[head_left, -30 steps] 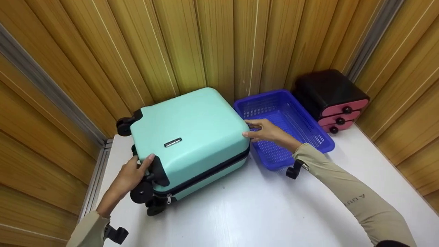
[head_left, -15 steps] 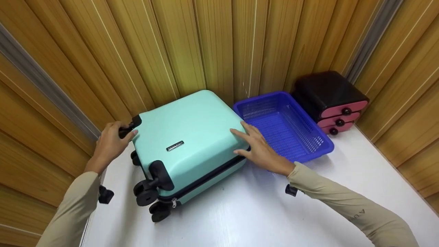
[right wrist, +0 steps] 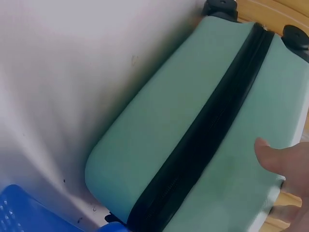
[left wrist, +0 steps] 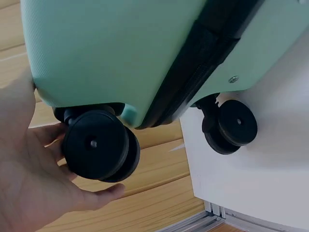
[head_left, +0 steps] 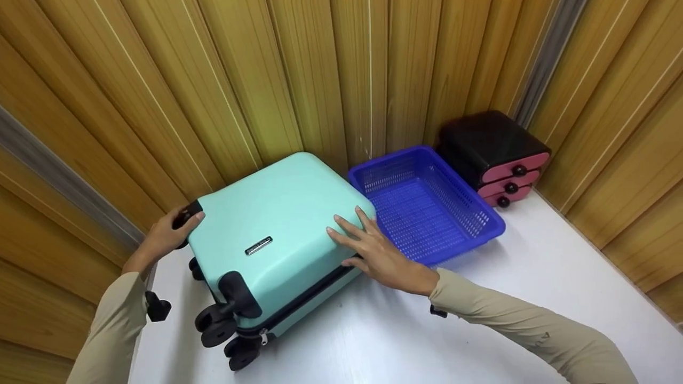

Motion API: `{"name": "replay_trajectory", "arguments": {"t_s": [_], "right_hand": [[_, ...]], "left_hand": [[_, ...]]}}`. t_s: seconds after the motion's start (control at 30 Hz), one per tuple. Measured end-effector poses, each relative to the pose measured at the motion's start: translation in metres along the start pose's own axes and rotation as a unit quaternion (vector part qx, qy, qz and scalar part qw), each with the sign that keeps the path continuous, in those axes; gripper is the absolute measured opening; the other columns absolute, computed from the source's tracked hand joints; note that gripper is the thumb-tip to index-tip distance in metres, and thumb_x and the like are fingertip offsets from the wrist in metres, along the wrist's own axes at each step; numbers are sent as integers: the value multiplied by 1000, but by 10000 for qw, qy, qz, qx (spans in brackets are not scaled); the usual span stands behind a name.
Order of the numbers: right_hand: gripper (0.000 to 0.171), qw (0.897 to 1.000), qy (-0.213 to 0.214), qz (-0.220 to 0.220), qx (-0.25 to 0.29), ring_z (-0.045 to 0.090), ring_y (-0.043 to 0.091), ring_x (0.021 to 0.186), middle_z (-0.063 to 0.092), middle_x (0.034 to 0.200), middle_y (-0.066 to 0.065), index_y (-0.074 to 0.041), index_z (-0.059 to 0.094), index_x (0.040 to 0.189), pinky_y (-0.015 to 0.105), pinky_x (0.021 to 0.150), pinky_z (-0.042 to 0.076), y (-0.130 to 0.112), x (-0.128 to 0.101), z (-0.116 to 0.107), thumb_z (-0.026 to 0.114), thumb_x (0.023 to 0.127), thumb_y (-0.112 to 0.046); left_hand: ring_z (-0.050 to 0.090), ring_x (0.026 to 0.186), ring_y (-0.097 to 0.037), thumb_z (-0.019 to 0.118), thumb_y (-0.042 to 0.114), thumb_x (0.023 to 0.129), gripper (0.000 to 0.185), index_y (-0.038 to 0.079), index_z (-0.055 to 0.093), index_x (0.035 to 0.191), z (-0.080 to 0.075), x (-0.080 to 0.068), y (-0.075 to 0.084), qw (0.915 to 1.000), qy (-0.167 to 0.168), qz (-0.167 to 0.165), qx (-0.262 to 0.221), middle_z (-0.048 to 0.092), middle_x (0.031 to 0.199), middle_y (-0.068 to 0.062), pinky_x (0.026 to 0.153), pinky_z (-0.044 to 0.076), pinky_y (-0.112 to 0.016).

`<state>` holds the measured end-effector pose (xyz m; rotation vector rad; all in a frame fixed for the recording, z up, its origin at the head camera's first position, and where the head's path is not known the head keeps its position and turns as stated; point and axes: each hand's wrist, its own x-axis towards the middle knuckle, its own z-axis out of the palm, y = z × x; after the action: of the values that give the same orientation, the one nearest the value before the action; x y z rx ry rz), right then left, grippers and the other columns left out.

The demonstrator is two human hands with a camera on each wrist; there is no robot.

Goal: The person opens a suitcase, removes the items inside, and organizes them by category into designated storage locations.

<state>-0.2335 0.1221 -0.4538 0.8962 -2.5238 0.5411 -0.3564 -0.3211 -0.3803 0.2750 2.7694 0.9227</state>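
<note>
The left hand (head_left: 163, 237) was curled around a black wheel (left wrist: 99, 145) at the far left corner of the mint-green suitcase (head_left: 272, 234); in the left wrist view the thumb and fingers cupped that wheel from beneath and behind, touching it. The right hand (head_left: 373, 253) lay with its fingers straight and spread, palm down, pressing on the suitcase's top shell at its right edge, the thumb down by the black zipper band (right wrist: 203, 140) that ran along the side. It gripped nothing.

The suitcase lay flat on the white surface (head_left: 480, 320), its broad face up, a small silver badge (head_left: 259, 246) near the middle of that face. It sat between the two hands, with its back corner close to the wooden panelled wall (head_left: 320, 69). Two further wheels (head_left: 216, 325) stuck out at the near left corner, toward the person.

Just beside the suitcase on its right stood a blue perforated basket (head_left: 493, 228), close by the right hand's fingertips. Beyond the basket, in the corner, sat a small black drawer unit (head_left: 483, 136) with three pink drawer fronts and dark knobs.
</note>
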Motion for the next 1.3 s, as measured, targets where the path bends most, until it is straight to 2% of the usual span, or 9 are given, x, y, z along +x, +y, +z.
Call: {"name": "replay_trajectory", "arguments": {"t_s": [0.27,0.47,0.57,0.67,0.77,0.9,0.97,1.1,1.3], "right_hand": [[62,9972,-145,-211,697,22,53,144,43,153,13,-16,49,145,72,110,24,18,20,-3,71,87,-9],[66,9937,-845,-696,231,26,49,144,40,155,12,-15,42,149,56,115,31,38,47,-11,66,89,1],[61,9913,-873,-928,-343,34,48,141,43,152,15,-11,43,148,50,111,40,37,55,-16,65,91,-6],[63,9870,-702,-1246,-727,40,47,137,45,150,19,-8,44,147,51,108,43,17,46,-16,69,90,-18],[71,9764,-623,-1881,-861,40,48,138,41,152,21,-14,41,149,55,110,39,-14,26,-9,74,87,-22],[84,9585,-626,-2563,-1080,31,51,141,28,157,25,-26,33,153,55,114,35,-48,9,4,79,82,-25],[90,9539,-621,-2642,-1277,27,53,142,23,158,29,-25,27,155,51,113,37,-59,4,12,79,82,-33],[100,9541,-654,-2490,-1531,23,56,142,17,158,33,-23,18,158,44,108,45,-68,-1,21,78,80,-40],[90,9650,-871,-2261,-1000,21,51,146,16,158,32,-27,20,157,37,105,49,-56,2,11,75,86,-33]], "left_hand": [[49,120,-51,43,62,96,92,-5,15,153,3,-45,-6,9989,270,-347,154,35,143,-41,90,51,-56],[56,113,-51,44,63,96,94,-10,18,150,0,-71,-11,9979,146,-589,247,40,136,-44,86,55,-52],[55,113,-54,43,63,96,95,-13,21,147,-8,-71,-7,9970,116,-544,531,41,134,-45,90,53,-57],[49,121,-57,42,64,96,96,-15,21,147,-11,-68,-3,9955,-63,-528,783,38,137,-46,97,46,-63],[44,125,-58,43,61,97,93,-14,20,148,-8,-66,-3,9956,-209,-441,795,35,141,-45,99,43,-66],[51,113,-46,46,62,96,91,-9,23,149,-2,-54,-3,9975,-35,-301,638,43,134,-38,90,49,-56],[53,105,-37,46,66,94,91,-6,29,147,1,-48,-4,9977,132,-287,599,49,127,-32,83,50,-47],[56,95,-30,46,68,92,89,-5,36,143,2,-44,-9,9968,352,-252,675,56,115,-26,76,48,-36],[56,86,-25,47,67,92,83,-5,43,133,4,-44,-4,9967,261,-228,738,57,100,-18,70,46,-31]]}}
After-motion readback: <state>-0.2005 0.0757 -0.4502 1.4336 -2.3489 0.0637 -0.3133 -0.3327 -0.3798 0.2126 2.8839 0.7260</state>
